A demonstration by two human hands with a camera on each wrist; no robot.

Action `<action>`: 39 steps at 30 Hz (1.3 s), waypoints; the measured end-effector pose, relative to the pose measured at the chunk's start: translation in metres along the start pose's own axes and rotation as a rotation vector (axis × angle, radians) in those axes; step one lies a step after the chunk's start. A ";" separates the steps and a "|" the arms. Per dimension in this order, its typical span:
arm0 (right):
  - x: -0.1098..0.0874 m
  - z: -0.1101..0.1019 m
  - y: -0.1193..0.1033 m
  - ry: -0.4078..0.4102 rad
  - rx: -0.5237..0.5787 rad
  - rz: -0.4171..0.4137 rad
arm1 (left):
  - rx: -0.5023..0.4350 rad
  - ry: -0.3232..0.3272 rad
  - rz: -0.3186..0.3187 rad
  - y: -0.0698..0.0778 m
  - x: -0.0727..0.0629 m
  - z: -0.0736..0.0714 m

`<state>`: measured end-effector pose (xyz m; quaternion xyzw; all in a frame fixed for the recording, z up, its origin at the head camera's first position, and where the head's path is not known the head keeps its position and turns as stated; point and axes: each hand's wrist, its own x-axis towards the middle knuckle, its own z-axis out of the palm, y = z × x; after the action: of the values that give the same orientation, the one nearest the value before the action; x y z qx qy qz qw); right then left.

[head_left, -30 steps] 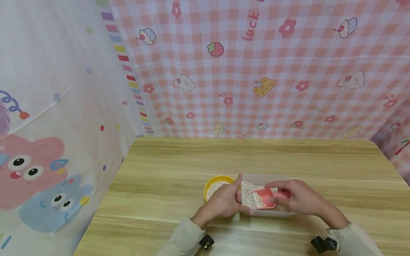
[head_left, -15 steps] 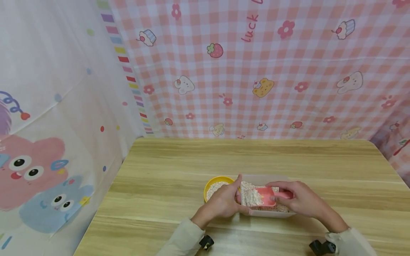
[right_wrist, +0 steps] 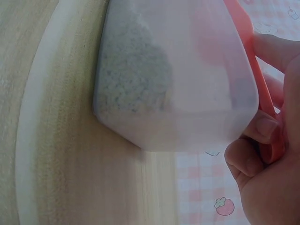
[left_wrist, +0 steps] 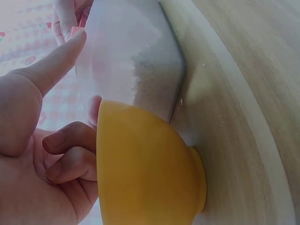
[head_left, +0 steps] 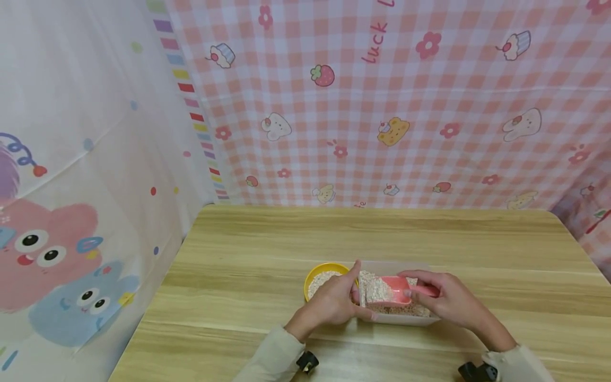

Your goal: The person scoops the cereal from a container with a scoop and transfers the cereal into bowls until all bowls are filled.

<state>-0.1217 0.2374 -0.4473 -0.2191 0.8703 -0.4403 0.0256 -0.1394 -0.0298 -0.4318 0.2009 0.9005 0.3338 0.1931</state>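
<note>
In the head view, my right hand [head_left: 451, 298] grips the handle of a pink scoop [head_left: 400, 289], which carries a heap of pale oat-like flakes [head_left: 378, 291]. The scoop is just above the flakes in a translucent plastic box [head_left: 403, 319]. My left hand [head_left: 329, 298] holds the box's left end; its thumb lies at the near corner and some fingers are curled in the left wrist view. A yellow bowl [left_wrist: 140, 164] with similar flakes stands close beside those fingers, partly covered by the hand from above. The right wrist view shows flakes through the box wall [right_wrist: 187, 126].
Everything stands on a wooden table [head_left: 267, 239] near its front edge. A pink checked cloth [head_left: 353, 106] hangs behind, with a white cartoon-printed cloth [head_left: 110, 159] at the left. Each wrist wears a black device, such as the left strap [head_left: 307, 362].
My right hand has levelled and slightly raised the loaded scoop, shifting a little to the right. The left hand, box and bowl stay in place.
</note>
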 end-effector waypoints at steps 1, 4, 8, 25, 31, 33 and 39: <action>0.000 0.000 0.000 0.003 0.000 0.000 | 0.001 0.001 0.003 0.000 -0.001 0.000; -0.001 0.001 0.000 0.012 0.003 0.002 | 0.010 0.008 0.027 -0.003 -0.003 -0.001; -0.001 0.002 0.001 0.016 0.014 0.004 | 0.002 0.044 0.081 -0.007 -0.007 -0.005; -0.001 0.002 0.004 0.010 0.070 -0.036 | -0.129 0.271 0.098 -0.048 -0.030 -0.033; -0.001 0.002 0.004 0.008 0.069 -0.022 | -0.140 0.265 0.050 -0.066 -0.033 -0.037; -0.001 0.002 0.004 0.006 0.069 -0.018 | -0.135 0.240 0.044 -0.071 -0.033 -0.038; -0.001 0.001 0.004 0.002 0.070 -0.012 | -0.136 0.113 0.018 -0.083 -0.030 -0.038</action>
<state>-0.1214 0.2388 -0.4513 -0.2229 0.8530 -0.4710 0.0295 -0.1513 -0.1221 -0.4551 0.1763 0.8833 0.4068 0.1523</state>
